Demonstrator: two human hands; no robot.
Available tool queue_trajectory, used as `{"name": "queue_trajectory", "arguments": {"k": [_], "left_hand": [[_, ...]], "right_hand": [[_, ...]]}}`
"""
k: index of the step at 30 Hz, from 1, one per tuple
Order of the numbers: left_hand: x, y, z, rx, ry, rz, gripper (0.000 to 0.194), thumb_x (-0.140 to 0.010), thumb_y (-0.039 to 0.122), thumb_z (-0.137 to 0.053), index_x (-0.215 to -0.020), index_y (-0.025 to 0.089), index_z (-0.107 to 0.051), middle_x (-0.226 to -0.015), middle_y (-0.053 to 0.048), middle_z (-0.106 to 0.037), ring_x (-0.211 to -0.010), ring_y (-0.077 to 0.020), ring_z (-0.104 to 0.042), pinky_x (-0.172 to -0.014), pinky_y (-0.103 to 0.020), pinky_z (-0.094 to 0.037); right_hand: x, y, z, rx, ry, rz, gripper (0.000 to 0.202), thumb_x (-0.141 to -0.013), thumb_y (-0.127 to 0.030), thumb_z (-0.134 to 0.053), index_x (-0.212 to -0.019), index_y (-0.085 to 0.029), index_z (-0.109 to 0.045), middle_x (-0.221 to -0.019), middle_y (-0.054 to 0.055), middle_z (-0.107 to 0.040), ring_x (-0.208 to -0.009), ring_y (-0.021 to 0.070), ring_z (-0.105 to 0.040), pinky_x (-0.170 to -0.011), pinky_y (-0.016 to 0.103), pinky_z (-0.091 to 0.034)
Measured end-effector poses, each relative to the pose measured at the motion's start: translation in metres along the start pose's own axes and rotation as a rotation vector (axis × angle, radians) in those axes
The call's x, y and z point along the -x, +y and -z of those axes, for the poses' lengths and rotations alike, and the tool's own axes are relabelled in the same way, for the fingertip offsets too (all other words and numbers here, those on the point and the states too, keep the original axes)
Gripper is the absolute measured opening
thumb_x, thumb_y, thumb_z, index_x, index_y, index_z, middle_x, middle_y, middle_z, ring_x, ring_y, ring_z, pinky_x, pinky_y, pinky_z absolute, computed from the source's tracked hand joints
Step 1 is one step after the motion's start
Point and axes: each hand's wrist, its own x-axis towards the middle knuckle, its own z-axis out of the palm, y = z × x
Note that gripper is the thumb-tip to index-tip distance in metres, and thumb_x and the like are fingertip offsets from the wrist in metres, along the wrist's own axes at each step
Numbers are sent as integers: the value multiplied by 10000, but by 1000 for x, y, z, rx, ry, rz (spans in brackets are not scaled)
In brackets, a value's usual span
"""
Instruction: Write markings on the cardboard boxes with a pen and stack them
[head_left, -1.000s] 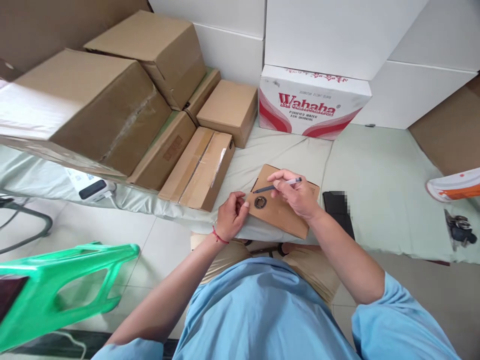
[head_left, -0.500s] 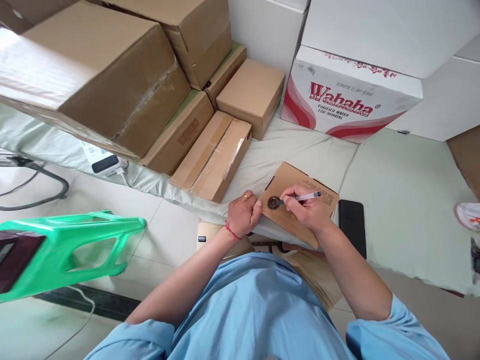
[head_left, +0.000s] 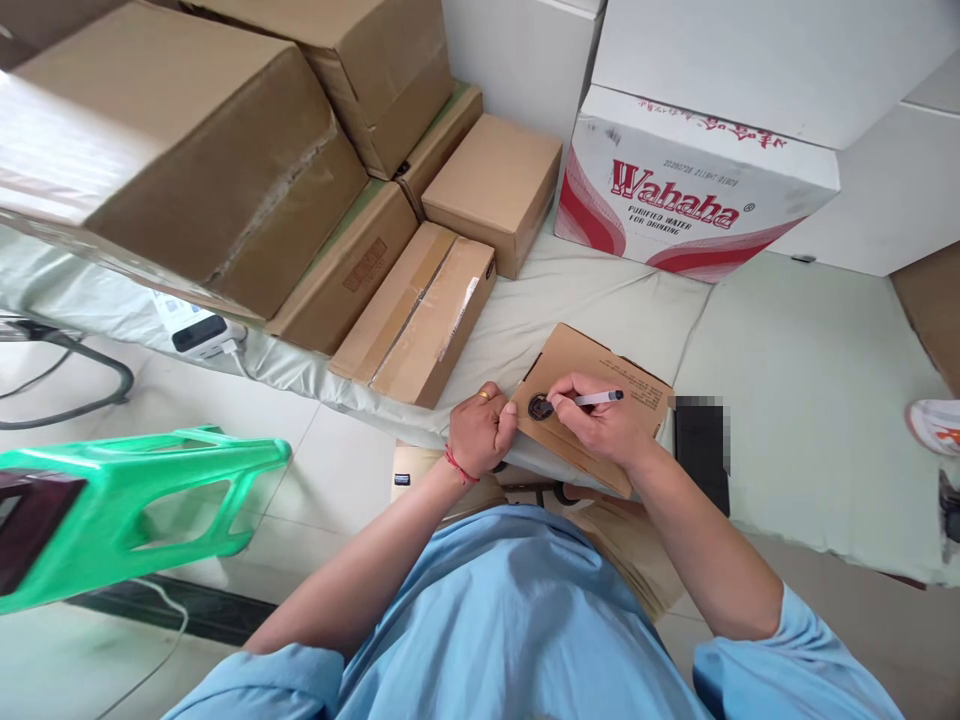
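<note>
A flat brown cardboard box (head_left: pixel 574 352) lies tilted at the front edge of the cloth-covered surface, with small printed text on its right part. My right hand (head_left: pixel 604 425) is closed around a pen (head_left: pixel 600 397) with a pale barrel and dark end. The pen's tip is at a dark round mark (head_left: pixel 538 407) near the box's left corner; my fingers partly cover the tip. At that corner my left hand (head_left: pixel 482 430) is curled over the edge, thumb on top, gripping the box. Its other fingers are partly hidden.
Several cardboard boxes (head_left: pixel 412 310) stand at the back left. A white and red water carton (head_left: pixel 679 215) is behind the work. Right of the flat box lies a black phone-like slab (head_left: pixel 697 455), partly blurred. A green plastic stool (head_left: pixel 97 470) and power strip (head_left: pixel 199 330) are at left.
The pen has turned slightly and shifted a little left with my right hand, staying at the round mark. My left hand keeps its grip. The whole view has moved slightly.
</note>
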Motion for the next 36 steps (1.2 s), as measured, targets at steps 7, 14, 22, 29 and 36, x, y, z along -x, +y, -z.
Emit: {"name": "queue_trajectory", "arguments": {"k": [7,14,22,29,36], "left_hand": [[0,0,-1,3,2,2,498,-1099,461,-266,-675,261,-434,-743,-51,-536,-675,-201,-533,-661,-343,-409],[0,-1,-2,3,4,-2,492,-1098,440,-281,-674,258,-452,-759,-60,-556,-684,-202,-541,-661,-344,-415],[0,-1,-3,-13,16,-18,478,-1093,399,-313,-678,249,-496,-763,-62,-565,-673,-202,-538,-657,-343,-418],[1,-1,-4,-37,36,-42,486,-1105,391,-281,-682,249,-473,-763,-59,-565,-667,-200,-533,-653,-344,-403],[1,-2,-4,-57,43,-52,488,-1116,390,-268,-685,250,-449,-747,-47,-542,-669,-192,-534,-657,-338,-401]], "right_hand": [[-1,0,1,6,14,8,147,-950,-277,-603,-836,-240,-689,-707,-28,-665,-617,134,-536,-607,267,-410],[-1,-1,-1,-16,78,-14,153,-960,-295,-616,-849,-236,-703,-677,-33,-636,-590,128,-517,-609,270,-408],[-2,-2,1,-42,-13,0,162,-964,-296,-619,-839,-231,-700,-695,-23,-654,-603,130,-542,-592,261,-414],[-2,1,-1,-16,70,-8,154,-962,-290,-626,-848,-227,-709,-682,-35,-631,-583,118,-508,-581,263,-389],[-2,1,-2,-30,123,-44,145,-949,-290,-632,-842,-235,-713,-644,-44,-600,-572,124,-494,-570,267,-384]]}}
